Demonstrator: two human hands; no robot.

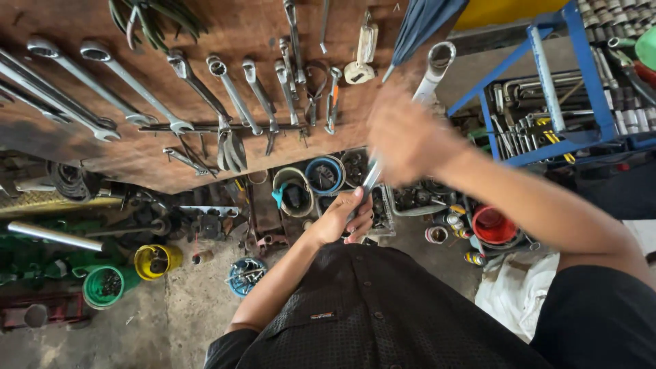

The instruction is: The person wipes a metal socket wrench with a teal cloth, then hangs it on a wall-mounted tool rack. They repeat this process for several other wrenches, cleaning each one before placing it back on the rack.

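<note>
Steel ring-ended wrench [410, 116], long and bright, gripped by both hands

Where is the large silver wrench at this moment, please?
In the head view, the large silver wrench is right of centre, held in both hands: the right hand grips its middle, the left hand its lower end. Its ring end rises beside the wooden tool board.

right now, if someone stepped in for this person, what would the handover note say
Left hand: closed around the lower end of the big wrench, close to the chest.
Right hand: blurred, gripping the wrench's shaft higher up; the ring end stands above it.
The wrench is off the wooden tool board, where the other spanners hang in a row. Tubs of parts sit on the floor below, and a blue rack of tools to the right.
Done: wrench in hand. Left: whatever it gets used on, which is not in view.
</note>
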